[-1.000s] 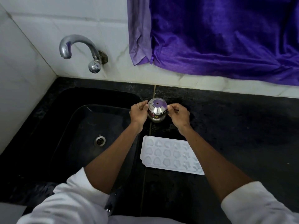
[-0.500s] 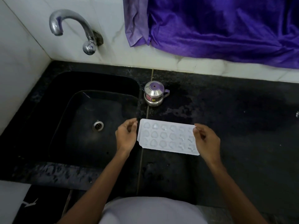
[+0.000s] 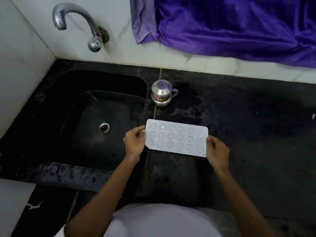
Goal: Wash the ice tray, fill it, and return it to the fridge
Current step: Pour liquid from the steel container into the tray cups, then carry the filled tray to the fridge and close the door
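While both hands curl around its short ends, left hand and right hand, a white ice tray sits level over the black counter, just right of the sink, near a steel pot.

Head camera, steeply down over sink counter
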A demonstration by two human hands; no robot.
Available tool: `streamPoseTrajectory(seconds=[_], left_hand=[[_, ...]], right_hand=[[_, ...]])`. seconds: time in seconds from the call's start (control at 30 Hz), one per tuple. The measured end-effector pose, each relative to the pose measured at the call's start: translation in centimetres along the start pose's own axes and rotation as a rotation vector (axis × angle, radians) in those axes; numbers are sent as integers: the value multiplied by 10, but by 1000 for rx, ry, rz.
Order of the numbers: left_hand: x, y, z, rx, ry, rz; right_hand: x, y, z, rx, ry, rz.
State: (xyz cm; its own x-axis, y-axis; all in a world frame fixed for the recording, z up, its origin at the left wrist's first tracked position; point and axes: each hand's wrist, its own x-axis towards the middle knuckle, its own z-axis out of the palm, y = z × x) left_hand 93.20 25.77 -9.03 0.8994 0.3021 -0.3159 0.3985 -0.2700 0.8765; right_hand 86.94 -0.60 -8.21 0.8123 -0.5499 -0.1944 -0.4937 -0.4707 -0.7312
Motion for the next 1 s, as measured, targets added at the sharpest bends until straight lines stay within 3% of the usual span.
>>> streamPoseTrajectory(seconds=[0.23, 0.53, 1.0], left_hand=[[2, -2, 2, -127, -13, -110], [-3, -4, -3, -207, 36, -149], [-44, -19, -89, -351, 326, -163]], right_hand=[[4, 4, 2, 105, -3, 72], [5, 1, 4, 129, -17, 31], [-10, -55, 37, 230, -293, -141]])
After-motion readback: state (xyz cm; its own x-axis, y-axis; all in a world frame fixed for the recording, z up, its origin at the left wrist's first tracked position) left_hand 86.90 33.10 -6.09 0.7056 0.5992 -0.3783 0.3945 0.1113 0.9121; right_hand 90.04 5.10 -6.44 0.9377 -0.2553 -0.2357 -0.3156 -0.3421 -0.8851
